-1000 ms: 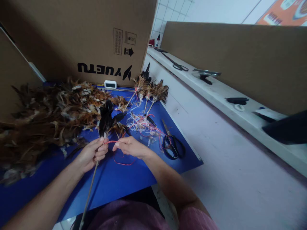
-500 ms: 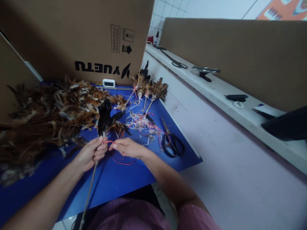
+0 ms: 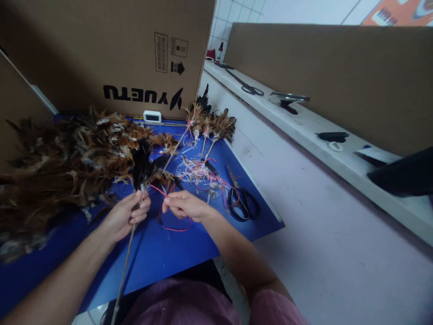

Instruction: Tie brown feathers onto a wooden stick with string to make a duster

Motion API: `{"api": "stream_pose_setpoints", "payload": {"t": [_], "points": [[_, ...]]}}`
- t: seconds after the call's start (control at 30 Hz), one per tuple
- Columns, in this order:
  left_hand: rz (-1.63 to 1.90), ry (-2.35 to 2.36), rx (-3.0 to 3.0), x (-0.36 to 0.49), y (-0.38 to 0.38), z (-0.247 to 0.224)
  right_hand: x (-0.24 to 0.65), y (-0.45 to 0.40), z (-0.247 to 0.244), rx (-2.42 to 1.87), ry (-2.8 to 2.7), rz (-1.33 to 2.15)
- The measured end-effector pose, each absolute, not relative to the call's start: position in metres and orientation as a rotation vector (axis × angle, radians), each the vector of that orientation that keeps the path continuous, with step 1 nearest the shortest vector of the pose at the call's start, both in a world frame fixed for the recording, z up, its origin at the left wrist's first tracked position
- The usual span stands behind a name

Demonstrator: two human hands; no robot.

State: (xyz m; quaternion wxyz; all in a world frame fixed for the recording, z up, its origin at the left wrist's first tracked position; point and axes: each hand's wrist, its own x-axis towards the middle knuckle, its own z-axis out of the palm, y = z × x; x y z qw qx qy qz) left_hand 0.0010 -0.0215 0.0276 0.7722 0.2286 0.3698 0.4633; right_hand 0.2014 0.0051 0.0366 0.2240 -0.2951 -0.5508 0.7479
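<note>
One thin stick [image 3: 126, 266], lower left of centre; long axis slanting from the bottom edge up and slightly right, black feathers [image 3: 142, 166] at its upper end, tips upward. Left hand [image 3: 132, 212]: fingers clamped on the stick just below the feathers. Right hand [image 3: 184, 205]: fingers pinched on red string [image 3: 158, 190], just right of the stick. Blue bench [image 3: 162, 259] beneath. Black-handled scissors [image 3: 241, 203], right of centre, blades pointing up and left.

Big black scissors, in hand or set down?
Set down: the scissors lie on the blue table, clear of both left hand and right hand.
</note>
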Motion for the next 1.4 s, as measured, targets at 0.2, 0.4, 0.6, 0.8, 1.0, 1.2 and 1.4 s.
{"api": "stream_pose_setpoints", "payload": {"t": [0.2,0.4,0.6,0.8,1.0,1.2,1.4], "points": [[1.004,0.814,0.475,0.001,-0.023,0.028,0.197,0.005,0.030,-0.841,-1.554,2.164],[0.970,0.738,0.482,0.003,-0.025,0.028,0.187,0.002,0.028,-0.871,-1.600,2.211],[1.002,0.704,0.428,0.001,-0.023,0.033,0.192,0.000,0.032,-0.883,-1.685,2.144],[1.051,0.655,0.337,-0.007,-0.019,0.042,0.225,0.008,0.049,-0.939,-1.794,1.974],[1.159,0.587,0.251,-0.030,-0.015,0.055,0.274,0.034,0.069,-1.080,-1.803,1.773],[1.226,0.578,0.285,-0.048,-0.011,0.060,0.312,0.058,0.101,-1.145,-1.765,1.615],[1.273,0.594,0.261,-0.057,-0.007,0.060,0.348,0.086,0.130,-1.227,-1.883,1.365]]}}
